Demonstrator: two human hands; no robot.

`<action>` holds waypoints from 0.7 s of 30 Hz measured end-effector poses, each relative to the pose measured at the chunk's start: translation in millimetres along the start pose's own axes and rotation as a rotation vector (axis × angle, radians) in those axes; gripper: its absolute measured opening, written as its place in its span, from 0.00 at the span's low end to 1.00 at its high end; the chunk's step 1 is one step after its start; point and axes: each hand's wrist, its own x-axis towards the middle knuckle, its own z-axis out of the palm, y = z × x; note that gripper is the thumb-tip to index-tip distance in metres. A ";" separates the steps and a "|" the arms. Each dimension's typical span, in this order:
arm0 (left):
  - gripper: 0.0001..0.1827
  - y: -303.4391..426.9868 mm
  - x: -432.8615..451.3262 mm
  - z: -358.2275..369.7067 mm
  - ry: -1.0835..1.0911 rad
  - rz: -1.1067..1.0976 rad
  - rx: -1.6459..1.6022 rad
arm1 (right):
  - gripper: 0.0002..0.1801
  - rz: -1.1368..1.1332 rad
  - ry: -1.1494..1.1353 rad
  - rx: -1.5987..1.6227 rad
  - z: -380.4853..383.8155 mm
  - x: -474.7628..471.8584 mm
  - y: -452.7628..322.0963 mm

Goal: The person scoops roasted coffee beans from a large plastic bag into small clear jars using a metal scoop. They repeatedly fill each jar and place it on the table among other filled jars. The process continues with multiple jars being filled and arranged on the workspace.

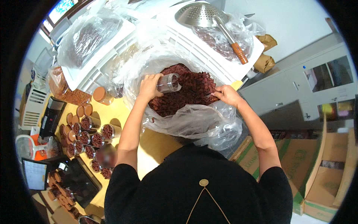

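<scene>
A large clear plastic bag [193,120] lies open before me, filled with small dark-red dried pieces [170,102]. My left hand [151,88] grips a clear jar [167,83] tipped on its side over the pieces, its mouth towards the right. Some pieces show through the jar's mouth end. At the right side of the bag, my right hand [226,94] has thumb and fingers pinched together beside a raised mound of pieces [204,82]. A small shiny edge shows by the fingertips, but what they hold is mostly hidden.
Several filled jars [97,140] and cork-coloured lids [72,136] stand left, near a closed jar [102,95] and a black scale [51,117]. White crates [184,42] bear bagged goods and a perforated metal strainer [201,15]. Cardboard boxes [296,165] lie right, below grey cabinets [274,92].
</scene>
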 end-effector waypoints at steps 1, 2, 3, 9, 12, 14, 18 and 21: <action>0.44 3.2 2.9 7.5 0.017 -0.011 0.000 | 0.16 -0.064 -0.008 -0.057 -10.5 3.3 -2.9; 0.43 0.8 4.2 15.9 0.007 0.011 -0.101 | 0.17 -0.130 -0.018 -0.116 -22.2 8.1 -7.1; 0.43 -3.4 5.3 28.4 -0.003 0.033 -0.201 | 0.16 -0.109 -0.094 -0.221 -37.9 13.3 -16.9; 0.48 11.8 -5.5 48.4 -0.009 -0.012 -0.259 | 0.14 -0.034 -0.317 -0.554 -88.7 47.0 -80.4; 0.49 8.1 -8.3 49.9 -0.037 -0.082 -0.218 | 0.16 -0.018 -0.365 -0.650 -96.2 62.3 -101.9; 0.50 4.5 -7.1 53.3 -0.055 -0.110 -0.213 | 0.17 0.023 -0.385 -0.711 -102.7 68.4 -118.0; 0.50 -7.9 -6.0 63.0 -0.099 -0.128 -0.269 | 0.17 0.008 -0.413 -0.792 -119.1 69.3 -152.3; 0.55 -21.2 -5.0 64.8 -0.103 -0.084 -0.353 | 0.15 -0.046 -0.350 -0.757 -107.8 72.9 -156.8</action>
